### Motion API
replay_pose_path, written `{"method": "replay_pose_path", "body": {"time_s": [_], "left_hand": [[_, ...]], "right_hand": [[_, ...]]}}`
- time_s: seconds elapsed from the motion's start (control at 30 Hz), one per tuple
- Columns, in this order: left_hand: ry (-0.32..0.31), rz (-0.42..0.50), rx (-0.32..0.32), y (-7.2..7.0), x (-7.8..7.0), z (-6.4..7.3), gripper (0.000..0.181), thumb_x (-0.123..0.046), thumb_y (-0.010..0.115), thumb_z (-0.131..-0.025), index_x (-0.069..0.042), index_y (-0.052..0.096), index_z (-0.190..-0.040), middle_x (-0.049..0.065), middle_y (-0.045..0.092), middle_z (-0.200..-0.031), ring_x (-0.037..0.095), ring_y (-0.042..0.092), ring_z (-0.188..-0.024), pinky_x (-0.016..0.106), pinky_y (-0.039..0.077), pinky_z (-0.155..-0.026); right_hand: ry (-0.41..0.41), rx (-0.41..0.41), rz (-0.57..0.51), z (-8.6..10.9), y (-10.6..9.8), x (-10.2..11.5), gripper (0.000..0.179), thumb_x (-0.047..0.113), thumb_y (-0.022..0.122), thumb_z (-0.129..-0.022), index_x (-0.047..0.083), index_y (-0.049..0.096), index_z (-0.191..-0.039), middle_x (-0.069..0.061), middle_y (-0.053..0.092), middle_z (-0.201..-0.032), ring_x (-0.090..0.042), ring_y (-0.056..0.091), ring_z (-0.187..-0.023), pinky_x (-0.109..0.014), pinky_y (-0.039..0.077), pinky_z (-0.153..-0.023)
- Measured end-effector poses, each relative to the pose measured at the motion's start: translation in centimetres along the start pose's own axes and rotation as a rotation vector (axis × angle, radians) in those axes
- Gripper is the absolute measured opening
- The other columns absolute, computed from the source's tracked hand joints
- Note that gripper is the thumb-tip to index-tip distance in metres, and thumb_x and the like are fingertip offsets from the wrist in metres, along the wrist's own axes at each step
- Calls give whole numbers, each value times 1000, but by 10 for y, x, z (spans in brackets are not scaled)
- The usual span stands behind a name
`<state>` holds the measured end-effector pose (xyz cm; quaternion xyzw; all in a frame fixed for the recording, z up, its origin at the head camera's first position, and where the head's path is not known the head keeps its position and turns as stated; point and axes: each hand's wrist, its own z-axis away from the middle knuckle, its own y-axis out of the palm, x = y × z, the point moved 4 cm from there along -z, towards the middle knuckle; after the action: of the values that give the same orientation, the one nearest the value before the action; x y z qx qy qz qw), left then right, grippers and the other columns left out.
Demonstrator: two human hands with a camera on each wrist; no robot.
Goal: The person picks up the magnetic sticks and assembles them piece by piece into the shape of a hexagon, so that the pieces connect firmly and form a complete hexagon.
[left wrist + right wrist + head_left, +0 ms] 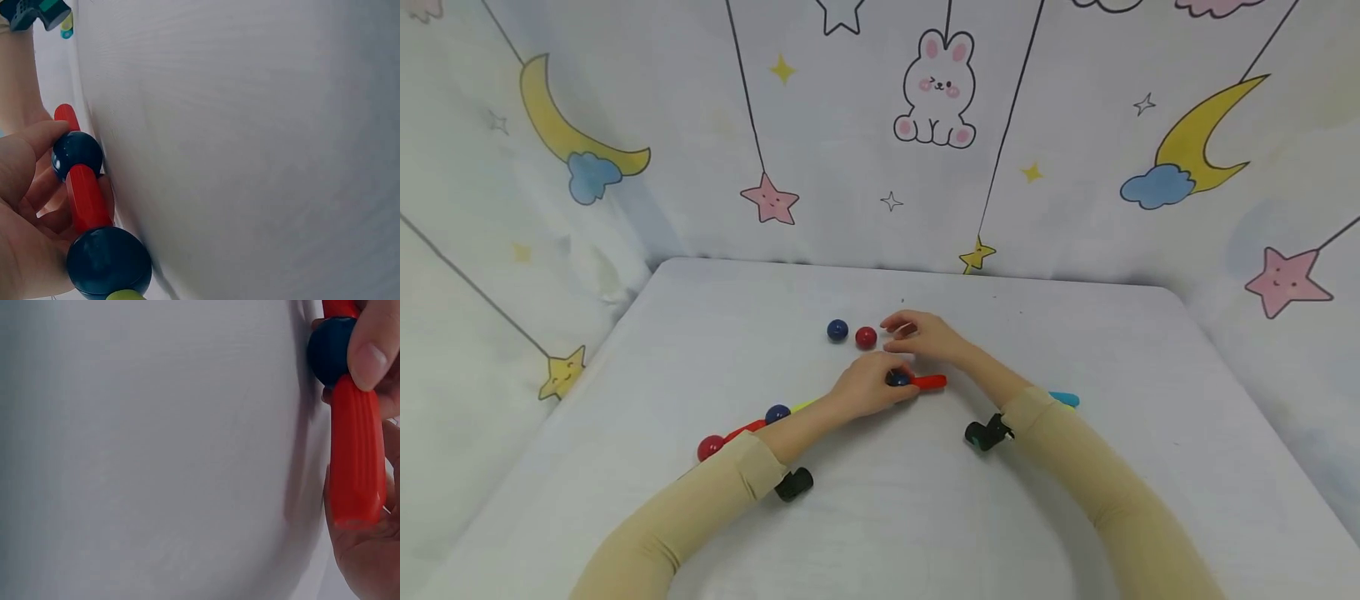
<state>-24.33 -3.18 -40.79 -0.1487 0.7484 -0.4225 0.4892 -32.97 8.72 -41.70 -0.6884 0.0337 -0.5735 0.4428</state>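
My left hand (872, 385) pinches a dark blue ball (898, 378) between thumb and fingers. A red rod (929, 382) sticks out of that ball to the right, its far end free in the right wrist view. On its other side, a second red rod (87, 197) links it to another blue ball (109, 262), with a yellow-green rod (126, 294) beyond. My right hand (928, 337) hovers just behind, fingers loosely bent and holding nothing. Nearest its fingertips lies a loose red ball (866, 337), with a gap between them.
A loose blue ball (837, 330) lies left of the red one. Leftward, the chain shows a blue ball (778, 413) and a red end ball (711, 447), partly behind my left forearm. Blue and yellow rods (1064, 398) lie beyond my right forearm. A printed cloth hangs behind the white table (895, 533).
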Motion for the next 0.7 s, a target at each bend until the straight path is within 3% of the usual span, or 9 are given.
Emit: {"method": "replay_pose_path", "body": {"time_s": [0.27,0.43,0.7], "left_hand": [[20,14,-15,-1,1,2,13,-21,74,-85,-11,71,-92,-3,66,-88,15,58,-82,27,47,-71],[11,9,-15,0,2,2,14,-23,75,-85,-11,70,-93,-3,67,-90,15,59,-85,28,47,-74],[-8,0,-6,0,2,2,13,-24,73,-86,-14,71,-94,-3,67,-89,15,59,-82,30,45,-73]], "right_hand": [[-47,21,64,-18,15,13,42,20,71,-90,10,59,-129,-9,62,-119,-24,59,-108,-37,48,-94],[-14,7,104,-19,16,16,37,25,71,-89,11,63,-123,-7,63,-116,-24,59,-107,-37,49,-92],[85,-44,94,5,1,-1,35,25,72,-89,11,63,-120,-6,65,-111,-23,59,-108,-39,47,-94]]}}
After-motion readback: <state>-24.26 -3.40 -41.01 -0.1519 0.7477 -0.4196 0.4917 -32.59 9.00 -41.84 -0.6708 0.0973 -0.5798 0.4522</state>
